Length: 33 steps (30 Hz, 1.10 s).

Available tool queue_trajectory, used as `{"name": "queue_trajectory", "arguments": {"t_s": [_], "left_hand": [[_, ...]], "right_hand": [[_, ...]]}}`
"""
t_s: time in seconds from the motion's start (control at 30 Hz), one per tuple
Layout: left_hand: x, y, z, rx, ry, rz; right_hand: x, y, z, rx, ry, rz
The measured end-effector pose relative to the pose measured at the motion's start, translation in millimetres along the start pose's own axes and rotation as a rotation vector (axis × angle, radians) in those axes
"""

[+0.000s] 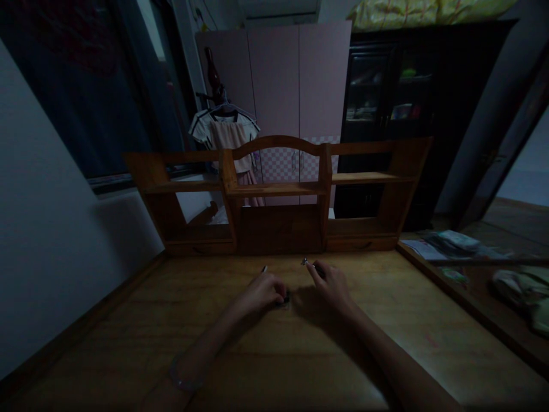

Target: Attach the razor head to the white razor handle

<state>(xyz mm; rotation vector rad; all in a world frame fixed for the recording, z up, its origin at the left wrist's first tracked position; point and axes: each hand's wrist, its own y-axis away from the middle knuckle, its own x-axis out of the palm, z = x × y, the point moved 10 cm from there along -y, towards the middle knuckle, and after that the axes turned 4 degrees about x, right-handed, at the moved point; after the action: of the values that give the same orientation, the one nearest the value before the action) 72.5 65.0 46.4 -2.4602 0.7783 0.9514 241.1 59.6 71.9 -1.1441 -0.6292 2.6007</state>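
Low over the middle of the wooden desk (pixel 253 366), my left hand (pixel 266 289) has its fingers curled at a small dark object (pixel 286 298), too dim to name. A thin light-tipped item (pixel 264 269) shows just behind that hand. To its right, my right hand (pixel 329 280) is closed around a slim dark tool with a shiny metal end (pixel 305 261), which points left and away from me. The two hands are apart.
A wooden shelf unit (pixel 278 189) stands along the desk's far edge. A raised wooden rim (pixel 463 306) borders the right side, with papers (pixel 454 243) and cloth (pixel 521 292) beyond it. A white wall (pixel 64 229) rises at the left.
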Motion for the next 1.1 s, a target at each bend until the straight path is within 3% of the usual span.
{"name": "queue_trajectory", "arguments": {"t_s": [0.23, 0.4, 0.73, 0.83, 1.0, 1.1], "left_hand": [[14.8, -7, 10, -0.048, -0.164, 0.045], [2.4, -12, 26, -0.122, -0.304, -0.152], [-2.2, -21, 42, -0.200, -0.301, -0.132], [-17.6, -9, 45, -0.216, -0.302, -0.203], [-62.2, 33, 62, -0.318, -0.353, -0.396], [-67.3, 50, 80, -0.405, -0.440, -0.363]], "right_hand": [[-2, 0, -2, -0.005, 0.029, -0.007], [0, 2, 1, -0.017, 0.039, 0.013], [3, 3, 4, -0.052, 0.037, 0.029], [3, 3, 1, -0.034, 0.043, 0.026], [7, 5, 1, -0.036, 0.010, 0.059], [11, 5, 2, -0.038, -0.011, 0.078]]}}
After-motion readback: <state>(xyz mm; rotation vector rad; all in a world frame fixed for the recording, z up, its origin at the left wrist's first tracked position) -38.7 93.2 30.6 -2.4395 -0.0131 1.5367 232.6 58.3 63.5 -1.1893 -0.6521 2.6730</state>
